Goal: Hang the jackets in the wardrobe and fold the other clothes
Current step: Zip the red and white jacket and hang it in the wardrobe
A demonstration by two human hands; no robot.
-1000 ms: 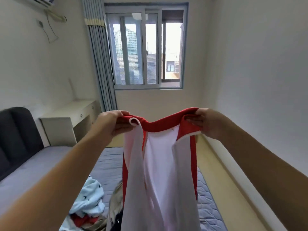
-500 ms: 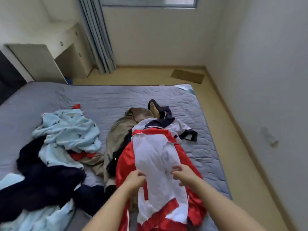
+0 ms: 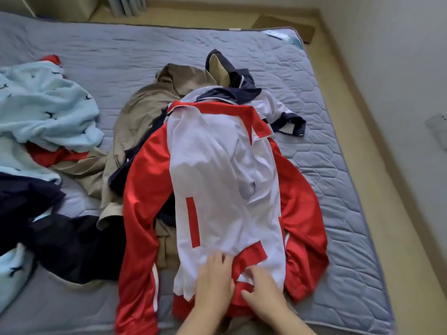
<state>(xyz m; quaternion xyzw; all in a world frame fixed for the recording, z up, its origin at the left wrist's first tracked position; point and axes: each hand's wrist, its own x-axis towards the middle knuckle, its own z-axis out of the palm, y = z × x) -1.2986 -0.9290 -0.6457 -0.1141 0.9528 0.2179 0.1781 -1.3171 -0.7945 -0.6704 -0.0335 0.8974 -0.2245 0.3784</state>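
A red and white jacket (image 3: 217, 170) lies spread on the grey mattress (image 3: 326, 165), its collar at the far end and its hem towards me. It rests on top of a khaki garment (image 3: 145, 110) and a navy and white garment (image 3: 242, 93). My left hand (image 3: 214, 281) lies flat on the jacket's hem with its fingers spread. Beside it, my right hand (image 3: 262, 291) presses on the red hem band, fingers fairly straight. Both forearms enter from the bottom edge.
A light blue patterned garment (image 3: 46, 105) and a dark navy garment (image 3: 60, 245) lie heaped on the mattress's left side. Wooden floor (image 3: 377, 146) and a white wall run along the right. A flat cardboard piece (image 3: 285, 25) lies on the floor past the bed.
A second ago both hands held the jacket up by its collar before the window. It now lies flat on the bed, and both hands have slid down to its hem.
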